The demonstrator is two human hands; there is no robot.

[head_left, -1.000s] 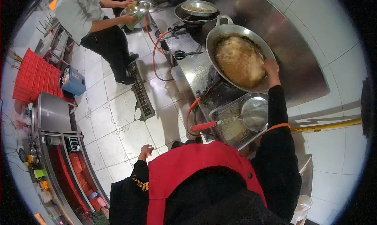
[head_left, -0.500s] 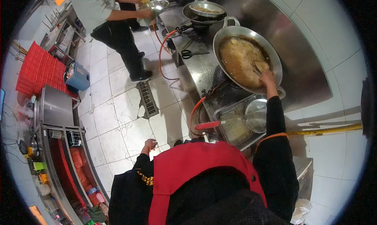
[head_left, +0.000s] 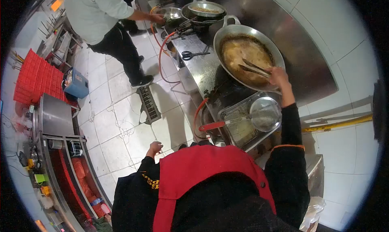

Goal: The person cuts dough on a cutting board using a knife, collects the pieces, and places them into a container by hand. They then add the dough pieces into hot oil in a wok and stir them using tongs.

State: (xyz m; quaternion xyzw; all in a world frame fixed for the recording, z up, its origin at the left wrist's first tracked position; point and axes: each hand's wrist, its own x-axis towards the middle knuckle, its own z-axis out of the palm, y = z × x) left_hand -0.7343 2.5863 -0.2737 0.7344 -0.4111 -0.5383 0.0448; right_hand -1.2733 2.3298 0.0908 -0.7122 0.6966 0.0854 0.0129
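Observation:
My right hand [head_left: 278, 77] is closed around a pair of metal tongs [head_left: 254, 68] over a large wok [head_left: 222, 37]. The tongs' two arms are spread apart, with nothing visible between their tips. Bubbling brown oil [head_left: 245, 50] fills the wok, with pale, foamy patches on it; what is frying under the foam is hard to make out. My left hand [head_left: 154, 148] hangs low above the tiled floor, fingers loosely out and holding nothing. Near my right forearm, a round strainer [head_left: 265, 114] with a red handle rests across a metal tray [head_left: 242, 139].
Black-handled scissors [head_left: 193, 55] lie on the steel counter [head_left: 190, 72]. Farther along stands a second wok [head_left: 208, 9]. A co-worker [head_left: 109, 17] reaches toward a metal bowl [head_left: 170, 13]. An orange hose [head_left: 161, 64] loops off the counter edge, and a drain grate [head_left: 148, 104] sits in the floor.
My right hand has lifted back from the oil, and the tongs now show open above it; the pale piece by their tips is no longer visible. The co-worker's bowl has moved toward the stove.

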